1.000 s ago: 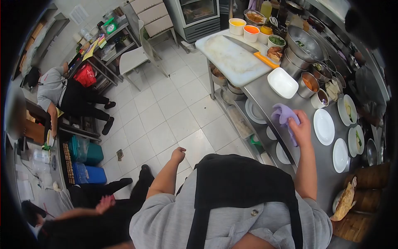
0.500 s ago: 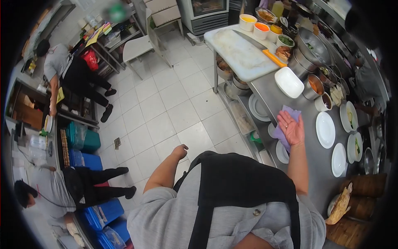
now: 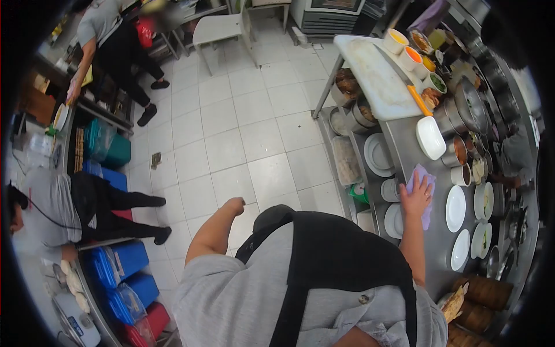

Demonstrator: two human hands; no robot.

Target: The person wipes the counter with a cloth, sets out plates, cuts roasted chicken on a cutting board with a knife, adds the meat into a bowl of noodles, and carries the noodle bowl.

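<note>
My right hand (image 3: 415,200) lies palm down on a purple cloth (image 3: 425,178), fingers spread, at the front edge of the steel counter (image 3: 403,136). The cloth is flat under the palm. Right of it on the counter are two white oval plates, the upper one (image 3: 455,208) nearer the cloth. My left hand (image 3: 234,206) hangs over the tiled floor, away from any object, with its fingers curled in. Whether anything is in it is hidden. Beyond the cloth stands a white square dish (image 3: 430,138), beside the orange handle of a knife (image 3: 417,98) on a white cutting board (image 3: 370,69).
Two people are at the left, one by the side counter (image 3: 66,124), one lower down near blue bins (image 3: 124,260). A white chair (image 3: 219,30) stands on the floor at the top. Shelves with stacked plates (image 3: 378,155) are under my counter.
My right hand first held the cloth bunched, then turned palm up over it, and now presses palm down on it. The view has shifted. The lower-left person now stands more upright.
</note>
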